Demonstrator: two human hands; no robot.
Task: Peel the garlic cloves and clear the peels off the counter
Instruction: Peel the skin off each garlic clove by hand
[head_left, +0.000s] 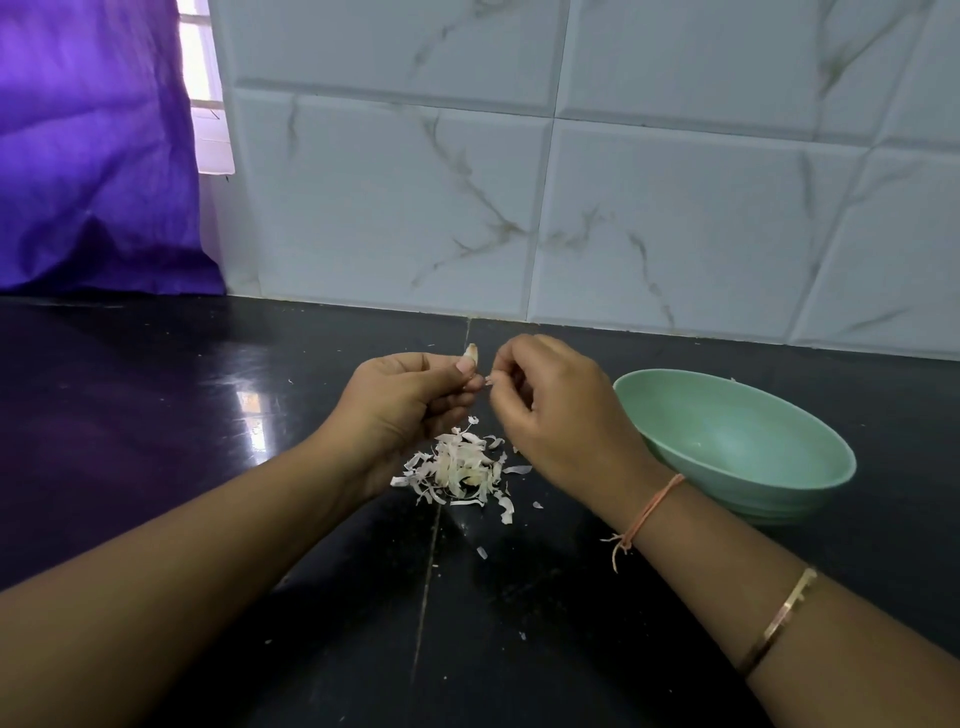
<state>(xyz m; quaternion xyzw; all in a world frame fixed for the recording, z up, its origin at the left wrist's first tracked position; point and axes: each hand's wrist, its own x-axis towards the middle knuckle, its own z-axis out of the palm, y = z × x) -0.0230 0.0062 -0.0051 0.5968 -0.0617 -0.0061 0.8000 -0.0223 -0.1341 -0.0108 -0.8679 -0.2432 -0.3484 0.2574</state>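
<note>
My left hand (405, 400) holds a garlic clove (471, 353) between thumb and fingers, its tip poking up above the thumb. My right hand (550, 410) is right beside it, fingertips pinching a small strip of peel (488, 381) at the clove. Both hands hover over a pile of pale garlic peels (460, 470) lying on the black counter (208, 395). A few loose peel bits (482, 552) lie nearer to me. A green bowl (810, 483) stands to the right of my right hand; the part of its inside that I can see holds nothing.
White marble-pattern wall tiles (571, 182) rise behind the counter. A purple curtain (93, 156) hangs at the far left, beside a window strip. A seam (426, 571) runs down the counter under the peels.
</note>
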